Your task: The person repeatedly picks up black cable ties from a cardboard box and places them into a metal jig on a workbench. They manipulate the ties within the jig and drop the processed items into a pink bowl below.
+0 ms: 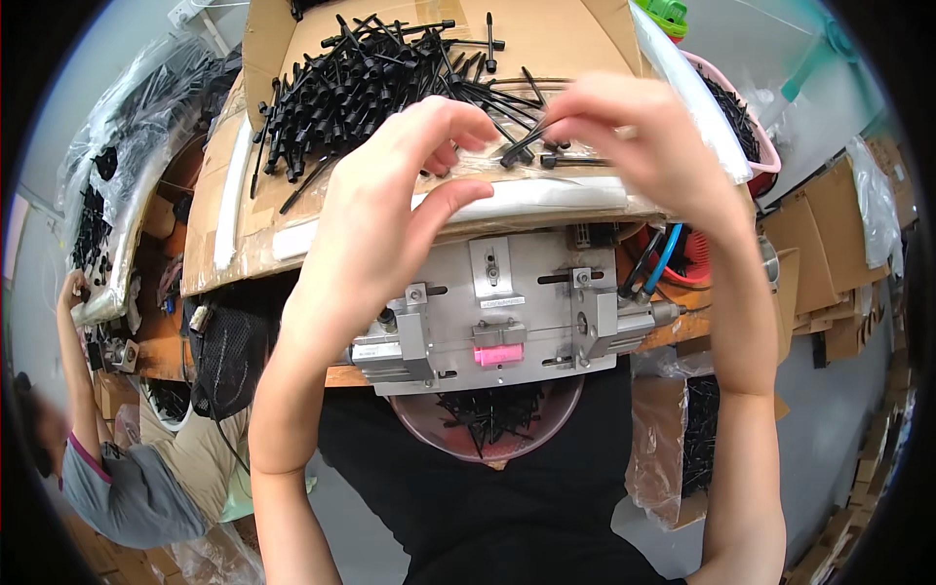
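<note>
My right hand [639, 136] is pinched around the end of a thin black rod-like part [524, 146], just above the front edge of a cardboard tray [263, 219]. Across from it, my left hand [375, 190] has its thumb and fingers apart with nothing between them. Behind both hands lies a heap of similar black parts [341, 97], each a slim stem with a thicker head. A metal fixture [453, 312] with a clamp block on each side sits below my hands. At its middle front is a pink block [498, 355].
A bowl [556, 429] of black parts sits below the fixture, over my lap. To the right are a red basket [694, 258], blue tubing [665, 255] and a pink tub [765, 146]. A black mesh bag [231, 356] hangs at left, near a co-worker [146, 487].
</note>
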The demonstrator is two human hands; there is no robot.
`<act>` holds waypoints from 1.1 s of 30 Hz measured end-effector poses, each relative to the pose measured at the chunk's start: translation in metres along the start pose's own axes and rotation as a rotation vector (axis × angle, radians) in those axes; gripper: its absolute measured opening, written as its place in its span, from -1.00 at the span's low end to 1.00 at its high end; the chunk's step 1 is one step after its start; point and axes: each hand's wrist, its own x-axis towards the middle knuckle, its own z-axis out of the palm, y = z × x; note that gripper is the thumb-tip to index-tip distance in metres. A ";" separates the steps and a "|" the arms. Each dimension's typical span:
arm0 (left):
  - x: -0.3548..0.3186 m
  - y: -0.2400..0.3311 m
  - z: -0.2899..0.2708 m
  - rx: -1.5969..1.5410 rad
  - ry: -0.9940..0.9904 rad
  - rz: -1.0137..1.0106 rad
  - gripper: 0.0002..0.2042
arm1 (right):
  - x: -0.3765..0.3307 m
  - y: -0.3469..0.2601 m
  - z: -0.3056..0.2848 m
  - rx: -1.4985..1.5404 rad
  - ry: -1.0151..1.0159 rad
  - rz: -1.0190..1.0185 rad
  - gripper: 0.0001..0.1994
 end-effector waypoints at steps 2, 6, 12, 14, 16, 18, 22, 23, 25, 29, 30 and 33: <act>0.004 -0.018 0.001 0.060 -0.075 -0.052 -0.79 | -0.023 0.032 -0.036 -0.229 0.174 0.123 -0.87; 0.014 -0.056 0.008 0.180 -0.263 0.073 -0.85 | -0.076 0.123 -0.106 -0.792 0.140 0.398 -0.88; 0.008 -0.049 -0.013 0.095 -0.323 0.005 -0.83 | -0.025 0.061 -0.040 -0.244 0.030 0.136 -0.83; -0.006 -0.037 -0.022 0.039 -0.381 -0.050 -0.80 | -0.002 0.027 0.007 -0.012 -0.076 0.030 -0.80; -0.018 -0.029 -0.026 0.054 -0.308 -0.109 -0.81 | 0.016 0.011 0.034 -0.297 -0.212 -0.069 -0.84; -0.034 -0.018 -0.032 0.098 -0.221 -0.122 -0.80 | 0.029 0.013 0.040 -0.331 -0.301 -0.018 -0.86; -0.091 0.027 -0.005 0.123 0.018 -0.194 -0.61 | 0.027 0.041 0.009 0.117 -0.026 0.011 -0.81; -0.106 0.042 0.005 0.078 0.013 -0.226 -0.44 | 0.023 0.047 -0.006 0.300 0.012 0.075 -0.77; -0.134 0.062 0.027 0.158 -0.099 -0.210 -0.33 | 0.018 0.003 -0.016 0.339 0.191 0.184 -0.73; -0.175 0.080 0.078 0.310 -0.169 -0.255 -0.41 | 0.000 -0.030 -0.006 0.437 0.495 0.259 -0.69; -0.175 0.078 0.087 0.319 -0.196 -0.252 -0.37 | -0.008 -0.030 -0.009 0.445 0.514 0.216 -0.68; -0.171 0.075 0.097 0.383 -0.224 -0.235 -0.34 | -0.029 -0.045 -0.018 0.505 0.588 0.301 -0.70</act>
